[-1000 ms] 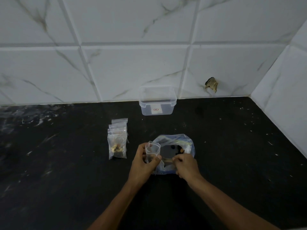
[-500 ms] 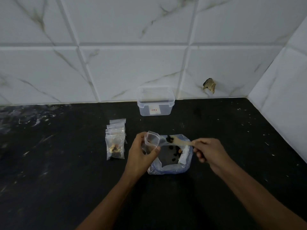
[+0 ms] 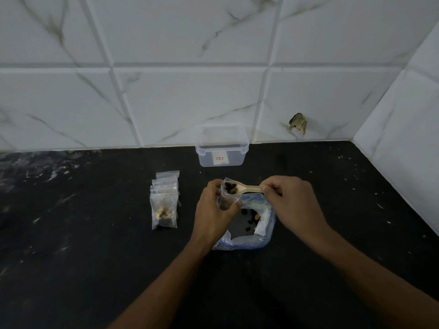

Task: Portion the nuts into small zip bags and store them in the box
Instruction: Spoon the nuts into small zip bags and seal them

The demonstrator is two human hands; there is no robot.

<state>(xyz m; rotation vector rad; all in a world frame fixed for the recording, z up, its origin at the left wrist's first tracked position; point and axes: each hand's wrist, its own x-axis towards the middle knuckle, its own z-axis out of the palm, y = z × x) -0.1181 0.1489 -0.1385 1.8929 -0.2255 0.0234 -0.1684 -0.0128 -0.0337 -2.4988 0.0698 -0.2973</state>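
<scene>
Now, our hands: both work just above the big open clear plastic bag of nuts (image 3: 247, 230), which lies on the black stone counter (image 3: 95, 257).
Left hand (image 3: 212, 210): our fingers and thumb curl round a small clear zip bag (image 3: 226, 198) and hold it upright with its mouth open, over the big bag's near-left edge.
Right hand (image 3: 288, 201): our fingertips pinch the handle of a small pale wooden spoon (image 3: 247, 189); its bowl, loaded with dark nuts (image 3: 230, 187), sits at the small bag's mouth.
Big bag: a few dark and pale nuts lie inside.
Filled bags: a stack of small clear zip bags with nuts (image 3: 165, 201) lies left of the big bag, apart from it.
Box: the clear lidless plastic box (image 3: 221, 146) stands beyond the big bag, against the white marbled tile wall (image 3: 190, 96).
</scene>
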